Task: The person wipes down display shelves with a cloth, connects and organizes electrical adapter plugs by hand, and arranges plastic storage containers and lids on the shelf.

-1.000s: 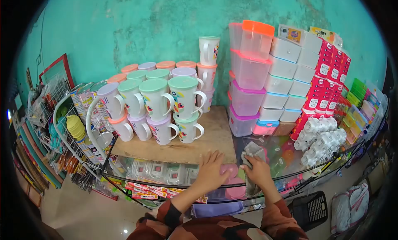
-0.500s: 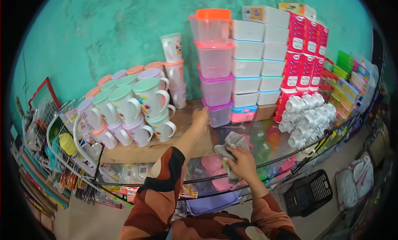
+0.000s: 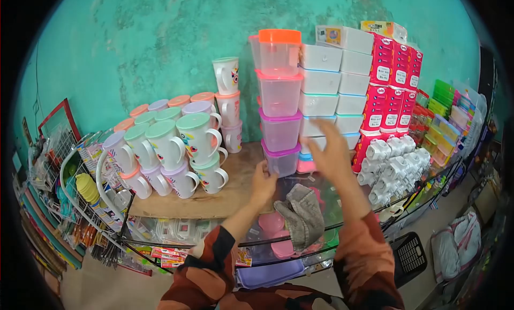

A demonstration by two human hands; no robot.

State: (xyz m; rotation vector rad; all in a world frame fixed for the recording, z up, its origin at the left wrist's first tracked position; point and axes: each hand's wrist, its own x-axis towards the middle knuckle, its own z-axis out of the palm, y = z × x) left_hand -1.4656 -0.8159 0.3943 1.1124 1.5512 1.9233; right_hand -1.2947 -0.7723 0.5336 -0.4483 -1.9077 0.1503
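A stack of clear plastic containers with an orange lid on top and pink and purple lids below (image 3: 282, 96) stands near the middle. At the lower left corner of its bottom purple-lidded container (image 3: 282, 163) is my left hand (image 3: 264, 182), its fingers curled around that corner. My right hand (image 3: 331, 153), smeared by motion, is raised in front of the white boxes (image 3: 319, 104) with thumb and fingers apart and nothing in it. Below it a crumpled grey cloth (image 3: 302, 216) lies on the glass shelf top, touched by neither hand.
Lidded white mugs (image 3: 166, 144) stand stacked on a brown board (image 3: 235, 189) to the left. On the right are pink-red packs (image 3: 381, 61), white plastic fittings (image 3: 393, 168) and coloured containers (image 3: 441, 136). A black basket (image 3: 411, 259) sits on the floor at the right.
My right hand has let go of the grey cloth and risen toward the white boxes. My left hand has shifted to the bottom container's lower corner. The view has tilted up slightly.
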